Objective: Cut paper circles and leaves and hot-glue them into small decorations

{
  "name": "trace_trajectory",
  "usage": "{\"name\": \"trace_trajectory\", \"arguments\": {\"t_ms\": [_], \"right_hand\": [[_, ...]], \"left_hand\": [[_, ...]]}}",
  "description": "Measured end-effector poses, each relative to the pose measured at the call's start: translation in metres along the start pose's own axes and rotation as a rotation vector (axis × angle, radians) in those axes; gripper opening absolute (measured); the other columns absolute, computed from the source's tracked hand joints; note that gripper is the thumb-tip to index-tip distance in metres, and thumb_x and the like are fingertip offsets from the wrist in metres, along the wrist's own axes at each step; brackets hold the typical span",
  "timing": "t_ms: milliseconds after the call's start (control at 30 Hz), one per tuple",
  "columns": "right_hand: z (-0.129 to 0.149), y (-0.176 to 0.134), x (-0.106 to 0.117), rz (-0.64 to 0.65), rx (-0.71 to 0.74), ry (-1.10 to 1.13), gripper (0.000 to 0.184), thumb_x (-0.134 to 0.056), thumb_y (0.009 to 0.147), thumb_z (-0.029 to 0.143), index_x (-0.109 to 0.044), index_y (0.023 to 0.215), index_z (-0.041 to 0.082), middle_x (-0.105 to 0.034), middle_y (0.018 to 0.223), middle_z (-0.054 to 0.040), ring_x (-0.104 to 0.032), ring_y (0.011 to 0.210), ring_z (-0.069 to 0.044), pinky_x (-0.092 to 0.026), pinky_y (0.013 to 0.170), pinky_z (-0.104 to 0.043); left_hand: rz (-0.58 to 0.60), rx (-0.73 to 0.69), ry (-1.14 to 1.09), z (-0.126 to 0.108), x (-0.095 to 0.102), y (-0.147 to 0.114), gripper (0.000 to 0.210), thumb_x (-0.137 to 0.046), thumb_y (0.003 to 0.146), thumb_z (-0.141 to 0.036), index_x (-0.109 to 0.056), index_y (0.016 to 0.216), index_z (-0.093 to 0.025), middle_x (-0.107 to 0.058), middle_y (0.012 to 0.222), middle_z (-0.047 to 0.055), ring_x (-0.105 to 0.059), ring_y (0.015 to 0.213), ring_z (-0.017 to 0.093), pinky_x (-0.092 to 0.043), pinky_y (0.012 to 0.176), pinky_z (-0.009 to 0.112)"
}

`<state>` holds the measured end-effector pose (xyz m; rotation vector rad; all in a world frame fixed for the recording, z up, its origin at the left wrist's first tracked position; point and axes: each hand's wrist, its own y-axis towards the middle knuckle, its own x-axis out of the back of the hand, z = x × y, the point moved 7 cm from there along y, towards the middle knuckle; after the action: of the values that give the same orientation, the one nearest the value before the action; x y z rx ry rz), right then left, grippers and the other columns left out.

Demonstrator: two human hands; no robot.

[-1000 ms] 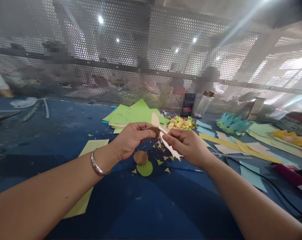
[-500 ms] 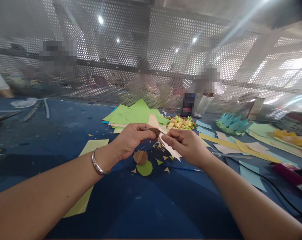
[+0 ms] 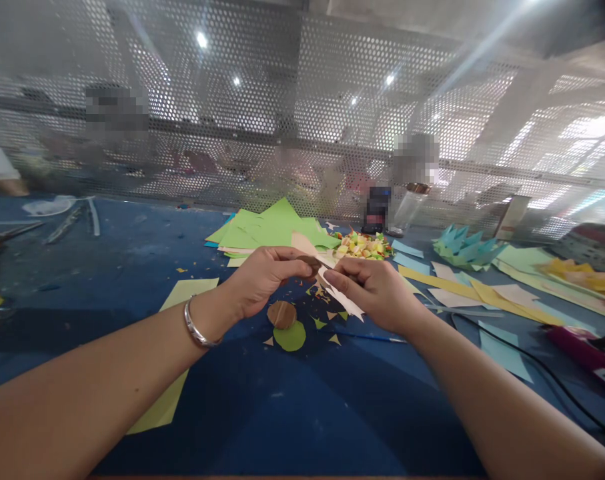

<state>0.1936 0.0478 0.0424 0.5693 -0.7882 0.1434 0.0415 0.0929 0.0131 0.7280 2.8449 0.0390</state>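
Observation:
Over the middle of the table, my left hand point(image 3: 275, 277) pinches a small flat brown piece point(image 3: 307, 261), seen nearly edge-on. My right hand point(image 3: 375, 288) is closed close beside it, thumb against fingers, on something thin that points at the brown piece; its kind is too small to make out. Behind and between the hands runs a cream paper strip point(image 3: 346, 300), partly covered by the fingers. Below my left hand lie a round brown cardboard disc point(image 3: 281, 315) and a green paper disc point(image 3: 290, 337), the brown one overlapping the green. Small paper triangles point(image 3: 335, 340) lie scattered around.
Green sheets point(image 3: 277, 227) are stacked at the back, beside a pile of colourful paper scraps point(image 3: 365, 245). A blue folded-paper form point(image 3: 465, 247) and yellow strips point(image 3: 442, 283) lie right, near a black cable point(image 3: 525, 357). A yellow-green sheet point(image 3: 175, 393) lies under my left forearm. Scissors point(image 3: 12, 233) rest far left.
The upper end of the cream strip behind my fingers has shifted slightly left. Both hands stay almost in place, still around the brown piece.

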Motion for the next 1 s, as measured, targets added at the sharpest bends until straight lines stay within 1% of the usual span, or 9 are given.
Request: {"name": "trace_trajectory", "arguments": {"t_ms": [100,233,433,600,767,1000], "right_hand": [[-0.0009,-0.0003,-0.0007,0.003,-0.006,-0.003,0.045,-0.054,0.098,0.047,-0.047,0.063,0.019,-0.034,0.055,0.0064,-0.032,0.051,-0.008,-0.024,0.049,-0.025],[0.0003,-0.0001,-0.0015,0.007,0.009,-0.006,0.044,-0.054,0.098,0.046,-0.047,0.064,0.019,-0.035,0.055,0.0063,-0.033,0.051,-0.008,-0.025,0.049,-0.024],[0.004,-0.0003,-0.0002,-0.016,0.046,-0.05,0.044,-0.054,0.098,0.043,-0.045,0.062,0.02,-0.035,0.055,0.0064,-0.032,0.051,-0.009,-0.025,0.049,-0.024],[0.0043,-0.001,0.0004,-0.015,0.049,-0.071,0.042,-0.055,0.097,0.044,-0.047,0.064,0.02,-0.035,0.055,0.0062,-0.032,0.051,-0.009,-0.025,0.049,-0.024],[0.0041,-0.001,0.0001,-0.019,0.056,-0.102,0.042,-0.056,0.096,0.042,-0.043,0.062,0.02,-0.035,0.055,0.0059,-0.032,0.051,-0.009,-0.025,0.05,-0.025],[0.0041,-0.0024,-0.0002,-0.015,0.051,-0.12,0.042,-0.055,0.096,0.042,-0.041,0.063,0.021,-0.034,0.055,0.0061,-0.031,0.051,-0.009,-0.024,0.05,-0.025]], "left_hand": [[0.013,-0.021,0.028,-0.0013,0.0002,0.0008,0.01,-0.078,0.07,-0.015,-0.081,0.079,-0.016,-0.076,0.078,0.002,-0.066,0.073,0.012,-0.051,0.075,0.024],[0.011,-0.055,0.087,-0.0054,0.0004,0.0007,0.01,-0.078,0.068,-0.014,-0.081,0.077,-0.017,-0.075,0.076,0.003,-0.064,0.073,0.013,-0.05,0.077,0.025],[0.015,-0.049,0.088,-0.0074,-0.0017,-0.0007,0.009,-0.079,0.067,-0.015,-0.081,0.075,-0.017,-0.074,0.073,0.002,-0.063,0.07,0.012,-0.049,0.074,0.025],[0.02,-0.054,0.141,-0.0075,-0.0007,-0.001,0.01,-0.077,0.068,-0.016,-0.082,0.077,-0.016,-0.075,0.076,0.004,-0.064,0.072,0.013,-0.049,0.076,0.026],[0.008,-0.058,0.184,-0.0076,0.0021,-0.0003,0.012,-0.076,0.067,-0.015,-0.082,0.077,-0.016,-0.075,0.076,0.005,-0.063,0.071,0.013,-0.049,0.074,0.026],[0.0,-0.057,0.201,-0.0086,0.001,-0.0007,0.013,-0.076,0.067,-0.015,-0.083,0.078,-0.016,-0.075,0.075,0.005,-0.062,0.07,0.013,-0.048,0.073,0.025]]}}
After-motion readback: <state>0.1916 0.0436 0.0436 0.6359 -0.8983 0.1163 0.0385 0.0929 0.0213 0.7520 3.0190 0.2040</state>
